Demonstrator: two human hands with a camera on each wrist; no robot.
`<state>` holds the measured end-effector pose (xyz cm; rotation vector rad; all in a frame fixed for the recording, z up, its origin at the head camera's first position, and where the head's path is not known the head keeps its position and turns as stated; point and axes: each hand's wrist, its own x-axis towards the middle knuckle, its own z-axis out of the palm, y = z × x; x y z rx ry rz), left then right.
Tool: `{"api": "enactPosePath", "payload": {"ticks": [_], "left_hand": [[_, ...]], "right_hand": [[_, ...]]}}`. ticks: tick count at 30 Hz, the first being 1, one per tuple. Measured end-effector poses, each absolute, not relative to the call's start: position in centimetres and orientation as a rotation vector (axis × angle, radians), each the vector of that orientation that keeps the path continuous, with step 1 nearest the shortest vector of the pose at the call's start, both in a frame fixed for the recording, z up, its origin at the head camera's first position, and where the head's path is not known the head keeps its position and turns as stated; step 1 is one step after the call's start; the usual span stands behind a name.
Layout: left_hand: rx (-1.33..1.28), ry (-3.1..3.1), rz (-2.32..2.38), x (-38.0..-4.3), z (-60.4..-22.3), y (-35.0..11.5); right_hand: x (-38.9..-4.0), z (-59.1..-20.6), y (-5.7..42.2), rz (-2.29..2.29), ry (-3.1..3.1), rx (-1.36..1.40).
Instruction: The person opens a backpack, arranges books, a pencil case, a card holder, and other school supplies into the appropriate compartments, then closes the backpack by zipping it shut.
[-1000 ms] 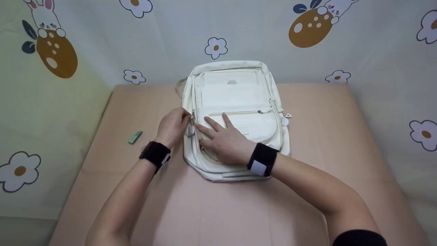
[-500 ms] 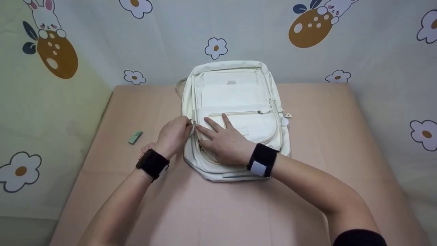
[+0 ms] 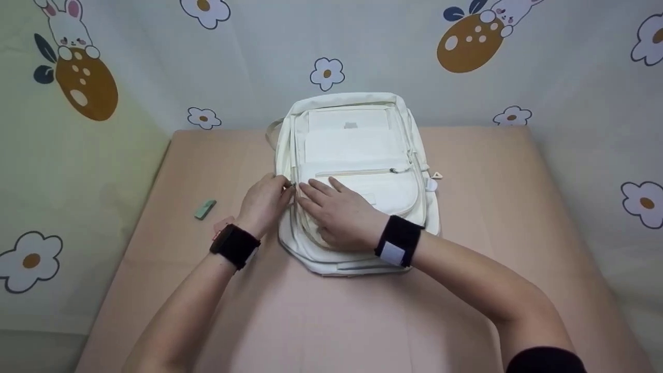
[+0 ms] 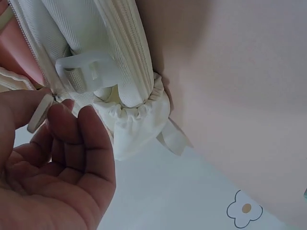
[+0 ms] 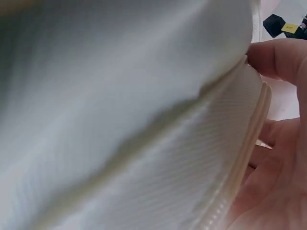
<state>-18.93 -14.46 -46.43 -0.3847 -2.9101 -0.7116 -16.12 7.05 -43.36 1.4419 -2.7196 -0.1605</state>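
A white backpack point(image 3: 357, 147) lies front side up on the table. My left hand point(image 3: 263, 203) is at its left side, thumb and forefinger pinching a flat cream zipper pull point(image 4: 40, 114). Beside that zipper, the left wrist view shows a gap with a pink lining or content point(image 4: 19, 50). My right hand point(image 3: 346, 215) rests on the front pocket, fingers fairly straight and fingertips near the left seam, close to the left hand. In the right wrist view its thumb touches the folded white fabric point(image 5: 211, 143) of the bag.
A white plastic buckle point(image 4: 88, 72) and a gathered side pocket point(image 4: 139, 127) are next to the left hand. On the table point(image 3: 155, 259) at left lies a small green object point(image 3: 205, 209). Small white charms point(image 3: 431, 184) hang at the bag's right side. A patterned curtain point(image 3: 259, 57) stands behind.
My left hand has moved a little down the bag's left side with the zipper pull. The right hand's spread fingers have drawn together and stay on the front pocket.
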Motion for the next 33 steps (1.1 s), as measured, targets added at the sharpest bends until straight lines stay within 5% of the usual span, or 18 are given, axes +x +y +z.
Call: {"api": "enactPosePath", "payload": {"ticks": [33], "left_hand": [[-0.546, -2.949, -0.622, -16.0, -45.6, -14.3]], "right_hand": [[-15.9, -43.2, 7.1, -0.178, -2.729, 1.416]]}}
